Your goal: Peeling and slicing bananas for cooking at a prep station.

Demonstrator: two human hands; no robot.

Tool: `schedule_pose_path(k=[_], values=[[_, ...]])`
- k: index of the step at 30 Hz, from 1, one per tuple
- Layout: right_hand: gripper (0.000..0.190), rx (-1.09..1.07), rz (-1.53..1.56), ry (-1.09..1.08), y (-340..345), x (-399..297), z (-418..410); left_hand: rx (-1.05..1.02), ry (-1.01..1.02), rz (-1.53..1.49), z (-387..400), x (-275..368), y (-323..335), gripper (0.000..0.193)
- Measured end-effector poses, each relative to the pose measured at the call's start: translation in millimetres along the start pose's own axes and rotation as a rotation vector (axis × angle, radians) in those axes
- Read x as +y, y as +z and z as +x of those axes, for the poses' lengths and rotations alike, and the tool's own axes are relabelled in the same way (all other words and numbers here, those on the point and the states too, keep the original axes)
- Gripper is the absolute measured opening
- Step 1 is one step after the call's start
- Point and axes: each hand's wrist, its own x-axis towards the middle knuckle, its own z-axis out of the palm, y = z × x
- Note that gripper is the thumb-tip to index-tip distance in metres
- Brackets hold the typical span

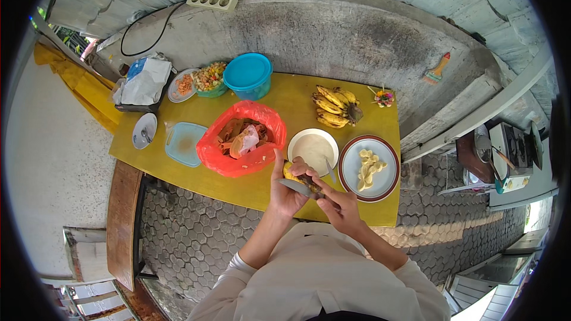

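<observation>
My left hand (285,191) is closed around a yellow banana (289,171) with dark patches on its skin. In my right hand (341,209) is a knife (296,186), its blade lying across the near side of the fruit. Beyond my hands stands a bowl of pale batter (312,145) with a utensil handle leaning at its rim. To the right, a brown-rimmed plate (345,180) holds several peeled banana slices (369,169). A red plastic bag (214,160) at the left contains peels and a crumpled pale wrapper. A banana bunch (334,104) lies farther back.
The yellow table (250,191) also carries a light-blue cutting board (184,145), a small bowl with a spoon (143,131), a blue lidded tub (247,73) and chopped vegetables (209,78). A concrete wall (290,31) runs behind it. A wooden bench (122,223) stands at left, a stove (513,151) at right.
</observation>
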Motion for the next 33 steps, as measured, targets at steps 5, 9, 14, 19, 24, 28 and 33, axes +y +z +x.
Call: schedule_pose_path(k=[5,9,14,19,24,28,33], values=[[0.04,-0.002,0.063,0.072,3.0,0.8,5.3,0.057,-0.01,0.052,6.9,17.9,-1.9,0.045],[0.037,-0.026,0.152,0.14,1.2,6.5,10.9,0.136,-0.059,0.156,14.2,31.0,1.7,0.039],[0.035,-0.103,0.361,0.315,-4.4,17.3,9.4,0.191,-0.145,0.238,20.5,42.0,0.7,0.027],[0.036,-0.163,0.594,0.45,-16.1,13.8,15.4,0.169,-0.214,0.368,21.3,51.4,-4.9,0.024],[0.035,-0.212,0.262,0.335,-21.5,19.0,23.0,0.327,-0.11,0.547,17.9,44.0,5.2,0.031],[0.035,-0.26,0.058,0.285,-23.5,8.6,36.1,0.481,0.013,0.578,18.2,51.9,-25.3,0.041],[0.034,-0.357,0.147,0.356,-24.4,26.5,39.7,0.329,0.156,0.883,12.8,52.1,-41.2,0.046]])
